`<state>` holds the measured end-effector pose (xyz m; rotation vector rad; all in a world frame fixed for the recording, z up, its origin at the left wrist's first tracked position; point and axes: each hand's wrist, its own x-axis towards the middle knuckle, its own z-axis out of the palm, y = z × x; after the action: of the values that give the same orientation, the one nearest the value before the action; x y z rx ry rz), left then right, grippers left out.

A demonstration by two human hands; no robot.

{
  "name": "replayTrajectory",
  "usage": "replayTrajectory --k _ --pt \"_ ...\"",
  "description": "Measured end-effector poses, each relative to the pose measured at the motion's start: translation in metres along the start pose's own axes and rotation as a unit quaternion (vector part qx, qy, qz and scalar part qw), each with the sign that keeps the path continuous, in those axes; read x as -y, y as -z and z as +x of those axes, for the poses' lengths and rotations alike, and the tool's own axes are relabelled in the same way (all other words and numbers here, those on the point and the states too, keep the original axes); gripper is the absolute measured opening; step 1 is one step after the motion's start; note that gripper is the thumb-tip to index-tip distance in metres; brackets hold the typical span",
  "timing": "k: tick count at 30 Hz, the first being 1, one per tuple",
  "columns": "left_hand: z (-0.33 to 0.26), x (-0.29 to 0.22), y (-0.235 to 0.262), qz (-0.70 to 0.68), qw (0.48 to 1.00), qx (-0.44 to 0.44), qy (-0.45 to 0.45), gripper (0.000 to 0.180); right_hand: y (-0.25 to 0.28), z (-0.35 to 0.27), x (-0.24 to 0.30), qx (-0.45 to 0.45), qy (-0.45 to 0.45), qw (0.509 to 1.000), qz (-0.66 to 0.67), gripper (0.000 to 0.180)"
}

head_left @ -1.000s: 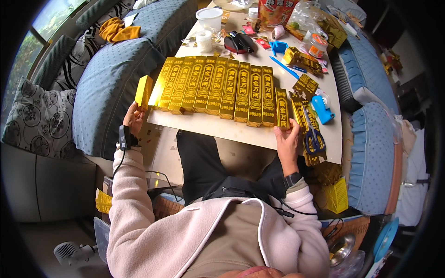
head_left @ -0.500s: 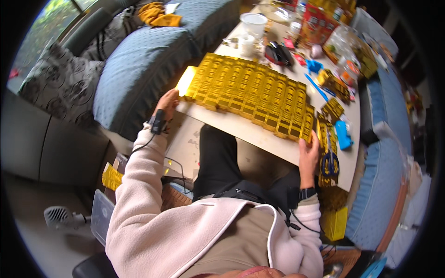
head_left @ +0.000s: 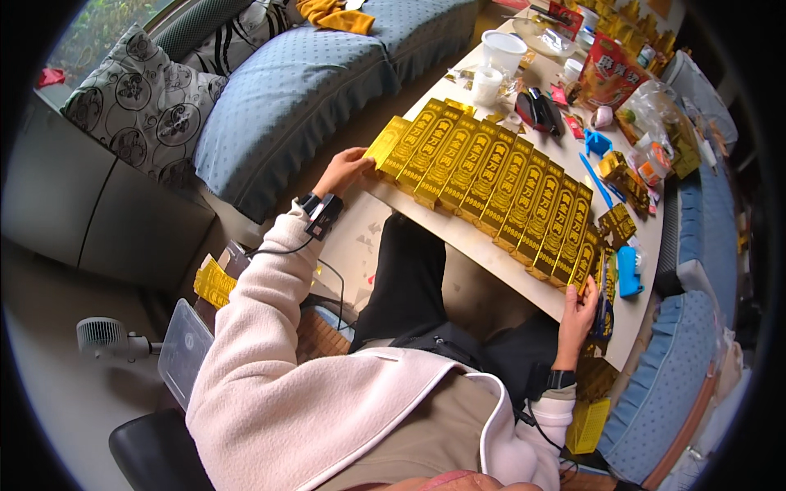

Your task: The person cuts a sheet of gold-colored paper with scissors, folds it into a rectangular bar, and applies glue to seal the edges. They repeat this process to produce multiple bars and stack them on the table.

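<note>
Row of gold boxes (head_left: pixel 491 184) — long, glossy (red-printed) — side by side.

Twelve long gold boxes (head_left: pixel 483 176) are counted in one row across the bench (head_left: pixel 508 262), with a thirteenth gold box (head_left: pixel 386 141) at the row's left end. Two white cups (head_left: pixel 502 51) are seen at the far end, one black stapler (head_left: pixel 536 110) beside them, and two blue tape dispensers (head_left: pixel 629 270) toward the right edge.
</note>
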<state>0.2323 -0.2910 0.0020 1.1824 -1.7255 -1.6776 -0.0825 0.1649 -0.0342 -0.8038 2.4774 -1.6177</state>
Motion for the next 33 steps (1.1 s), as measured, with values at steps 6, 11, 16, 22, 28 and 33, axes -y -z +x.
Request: replayTrajectory --k 6,11,16,22,28,33 --pt "0.006 -0.007 -0.006 0.02 1.0 0.006 -0.015 0.048 -0.004 -0.004 -0.007 -0.004 0.007 1.0 0.004 0.05" --pt "0.013 0.006 -0.003 -0.005 0.999 0.012 -0.033 0.047 -0.002 -0.004 -0.006 -0.004 -0.016 1.0 -0.022 0.051" --pt "0.025 0.022 0.003 0.058 0.995 0.031 -0.073 0.049 -0.003 -0.004 -0.006 -0.002 -0.04 0.998 0.043 0.051" --pt "0.04 0.039 0.003 0.017 0.994 0.038 -0.105 0.044 0.002 -0.007 -0.015 0.005 -0.033 0.999 0.042 0.052" --pt "0.044 0.042 0.007 0.049 0.995 0.01 -0.086 0.045 0.006 -0.014 -0.003 0.026 -0.023 0.998 0.053 0.054" --pt "0.043 0.04 0.007 0.032 0.994 0.029 -0.099 0.048 0.008 -0.012 -0.005 0.027 -0.022 0.999 0.007 0.056"
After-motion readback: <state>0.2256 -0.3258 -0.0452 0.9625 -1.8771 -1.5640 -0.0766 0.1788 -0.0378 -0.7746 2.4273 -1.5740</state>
